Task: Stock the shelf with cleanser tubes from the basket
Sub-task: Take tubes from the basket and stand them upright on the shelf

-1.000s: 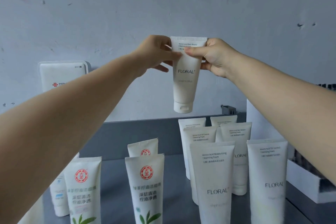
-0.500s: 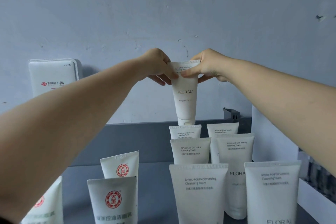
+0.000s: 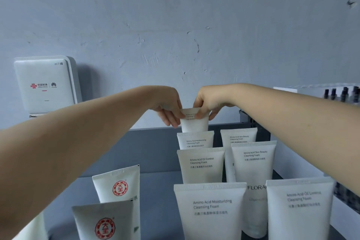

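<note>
A white FLORAL cleanser tube [image 3: 194, 123] stands cap-down at the back of the grey shelf [image 3: 155, 185], behind a row of like tubes. My left hand [image 3: 168, 108] pinches its crimped top edge from the left and my right hand [image 3: 208, 103] pinches it from the right. Its lower half is hidden by the Moisturizing tube [image 3: 195, 140] in front. More FLORAL tubes [image 3: 210, 210] stand in two rows toward me. The basket is out of view.
Tubes with a red round logo [image 3: 118, 185] stand at the left of the shelf. A white WiFi router [image 3: 44, 85] hangs on the grey wall. Dark small bottles in a white tray [image 3: 342, 93] sit at the right edge.
Both hands have lowered the tube from mid-air down behind the back of the left FLORAL row. The camera has tilted and moved closer to the shelf.
</note>
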A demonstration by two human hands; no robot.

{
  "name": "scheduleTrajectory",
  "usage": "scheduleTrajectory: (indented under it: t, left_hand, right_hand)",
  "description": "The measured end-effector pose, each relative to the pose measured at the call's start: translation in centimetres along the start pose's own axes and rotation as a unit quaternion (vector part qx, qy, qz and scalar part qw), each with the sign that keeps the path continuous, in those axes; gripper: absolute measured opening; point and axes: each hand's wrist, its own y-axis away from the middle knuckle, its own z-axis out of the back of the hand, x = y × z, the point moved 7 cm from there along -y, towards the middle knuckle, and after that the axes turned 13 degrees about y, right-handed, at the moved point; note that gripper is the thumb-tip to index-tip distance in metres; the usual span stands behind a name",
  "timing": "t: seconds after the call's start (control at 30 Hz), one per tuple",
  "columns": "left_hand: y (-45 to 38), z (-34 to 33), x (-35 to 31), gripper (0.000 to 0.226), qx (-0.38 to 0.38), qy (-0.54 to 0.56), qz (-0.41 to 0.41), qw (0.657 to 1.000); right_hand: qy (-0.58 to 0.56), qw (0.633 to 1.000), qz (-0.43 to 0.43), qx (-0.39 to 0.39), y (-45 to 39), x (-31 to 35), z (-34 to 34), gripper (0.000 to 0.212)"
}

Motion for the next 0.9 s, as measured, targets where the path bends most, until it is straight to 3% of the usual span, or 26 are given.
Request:
scheduleTrajectory:
  t: [0.27, 0.5, 0.63, 0.7, 0.9]
  left_hand:
    - [-0.4, -2.4, 0.8, 0.032, 0.032, -0.039, 0.019, 0.999]
    - [-0.5, -3.3, 1.5, 0.037, 0.035, -0.059, 0.026, 0.997]
    - [-0.5, -3.1, 1.4, 0.030, 0.023, -0.088, 0.020, 0.996]
    - [-0.4, -2.8, 1.4, 0.025, 0.001, -0.113, 0.021, 0.993]
    - [0.9, -1.0, 0.0, 0.043, -0.061, -0.199, 0.002, 0.978]
  right_hand:
    - [0.072, 0.996, -0.020, 0.043, -0.3, -0.2, -2.1, 0.026]
    - [0.103, 0.993, -0.018, 0.050, -0.2, -0.5, -3.4, 0.009]
    - [0.142, 0.988, -0.006, 0.053, 0.0, -0.1, -3.3, 0.017]
    - [0.159, 0.986, 0.000, 0.048, 0.3, 0.3, -2.9, 0.026]
    - [0.139, 0.990, 0.004, -0.036, 2.1, 1.8, 1.4, 0.026]
